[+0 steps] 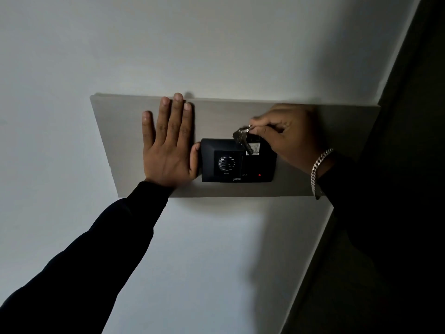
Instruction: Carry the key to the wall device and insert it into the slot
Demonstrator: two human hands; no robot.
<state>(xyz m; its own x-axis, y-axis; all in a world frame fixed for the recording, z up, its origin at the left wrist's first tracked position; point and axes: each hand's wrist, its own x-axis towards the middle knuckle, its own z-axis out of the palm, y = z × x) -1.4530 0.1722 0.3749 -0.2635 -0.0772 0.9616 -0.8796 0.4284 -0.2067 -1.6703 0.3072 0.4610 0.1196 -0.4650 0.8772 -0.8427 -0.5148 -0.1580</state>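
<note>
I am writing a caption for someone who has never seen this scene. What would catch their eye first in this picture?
First, the black wall device at the middle of a pale wooden panel, with a small red light at its lower right. Then the right hand, wearing a silver chain bracelet, which pinches a bunch of keys over the device's top right part. The left hand lies flat on the panel beside the device, fingers spread.

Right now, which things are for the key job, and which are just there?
For the job:
keys, pinched in the right hand
black wall device, where the key goes
left hand, flat on the panel beside the device

Just there:
wooden panel
white wall
bracelet
round grille
red light
</note>
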